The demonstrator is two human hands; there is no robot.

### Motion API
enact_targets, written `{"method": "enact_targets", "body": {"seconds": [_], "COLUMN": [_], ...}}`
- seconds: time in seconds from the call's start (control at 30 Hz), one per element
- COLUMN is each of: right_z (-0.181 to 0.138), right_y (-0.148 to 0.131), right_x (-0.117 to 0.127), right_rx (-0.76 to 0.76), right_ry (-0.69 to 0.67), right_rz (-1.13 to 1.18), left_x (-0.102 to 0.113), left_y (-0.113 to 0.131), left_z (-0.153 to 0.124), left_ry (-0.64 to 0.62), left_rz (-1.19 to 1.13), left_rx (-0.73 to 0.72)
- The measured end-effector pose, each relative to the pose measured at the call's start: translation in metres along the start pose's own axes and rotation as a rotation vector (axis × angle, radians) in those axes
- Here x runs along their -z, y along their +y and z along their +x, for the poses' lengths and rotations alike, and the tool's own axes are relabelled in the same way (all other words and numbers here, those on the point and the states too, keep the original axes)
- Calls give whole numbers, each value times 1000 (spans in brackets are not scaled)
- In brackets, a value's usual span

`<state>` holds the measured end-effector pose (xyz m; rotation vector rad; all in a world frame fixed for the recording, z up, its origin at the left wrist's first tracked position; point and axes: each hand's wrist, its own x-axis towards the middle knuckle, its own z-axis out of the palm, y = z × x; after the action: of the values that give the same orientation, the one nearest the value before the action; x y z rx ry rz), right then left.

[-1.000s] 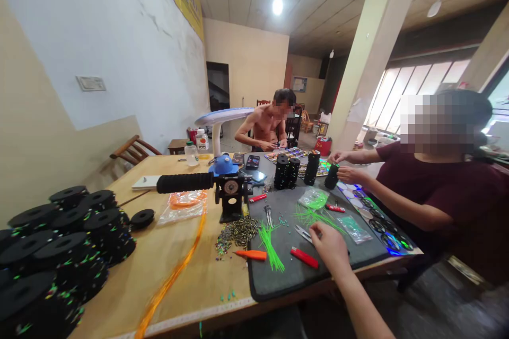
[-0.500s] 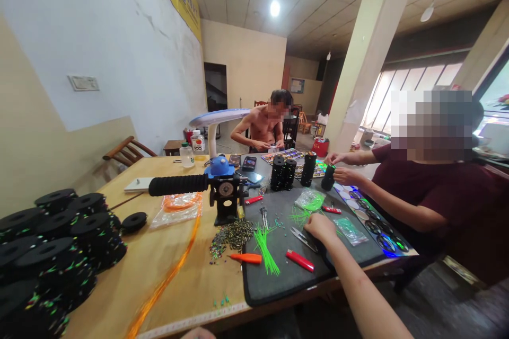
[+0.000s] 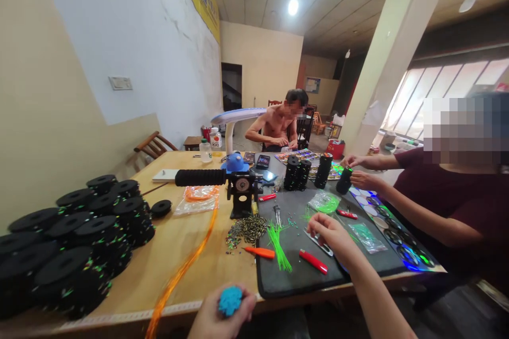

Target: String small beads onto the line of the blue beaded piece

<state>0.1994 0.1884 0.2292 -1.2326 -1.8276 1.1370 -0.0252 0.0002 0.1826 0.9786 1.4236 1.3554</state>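
Note:
Near the table's front edge, my left hand is closed around a blue-teal bundle; its lumpy end faces up between thumb and fingers. My right hand hovers with loosely curled, parted fingers over metal thread snips lying on the dark mat. Its fingers hide part of the snips, so contact is hard to judge. Just left lie a red lighter and a sheaf of green strands. An orange pointed tool rests at the mat's left edge.
Stacks of black foam spools crowd the left. A black-handled winding device stands mid-table beside a metal bead pile. Orange strands trail over the front edge. One co-worker handles a spool at right; another person sits opposite.
My left hand has come up into view with the blue-teal bundle. My right hand has moved slightly left over the snips. The view has shifted, so the scene sits further right.

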Motion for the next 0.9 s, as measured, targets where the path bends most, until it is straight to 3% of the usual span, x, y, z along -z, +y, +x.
{"method": "enact_targets", "body": {"seconds": [0.13, 0.27, 0.5, 0.9], "right_z": [-24, -34, -35, -36], "right_y": [-18, -28, -40, -41], "right_x": [-36, -61, -79, -95], "right_rx": [-36, -70, -97, -94], "right_ry": [-229, -355, -390, -394], "right_rz": [322, 409, 410, 380], "left_x": [-17, -26, -31, -29], "left_y": [5, 4, -3, -11], "left_z": [14, 21, 21, 21], "left_ry": [-37, -60, -116, -88], "left_rz": [-44, -86, -91, -212], "left_rx": [-50, -51, 9, 115]}}
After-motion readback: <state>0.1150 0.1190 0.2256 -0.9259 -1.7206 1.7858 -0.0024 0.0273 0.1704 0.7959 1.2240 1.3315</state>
